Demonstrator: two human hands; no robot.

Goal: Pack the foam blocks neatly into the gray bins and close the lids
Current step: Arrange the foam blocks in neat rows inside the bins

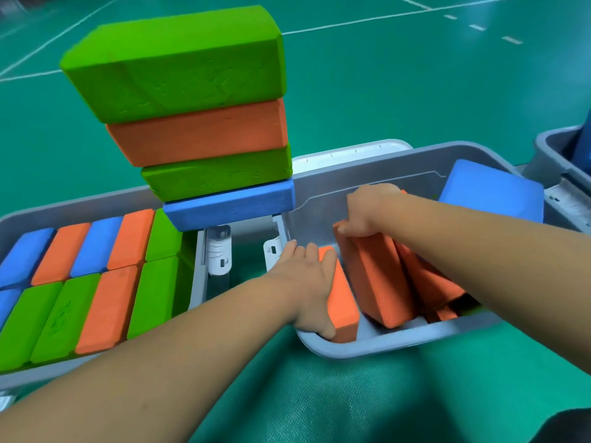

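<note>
Centrally, the left hand (307, 282) wraps its fingers and thumb round the end block (340, 302), an orange one standing on edge against the near left corner of the right bin (399, 343). Just above it, the right hand (367, 209) is clamped on the top end of a tilted block (374, 276), also orange, which leans among more orange blocks (428, 282) toward the bin's right side. A blue block (492, 193) rests tilted at the bin's upper right corner. At lower left, the left bin (80, 204) is packed with two rows of blue, orange and green blocks (105, 302) on edge. A stack (198, 116) of four blocks, green, orange, green and blue from the top, sits at upper centre over the gap between the bins. Another bin (550, 148) shows at the right edge. All stand on a green floor (399, 75).
</note>
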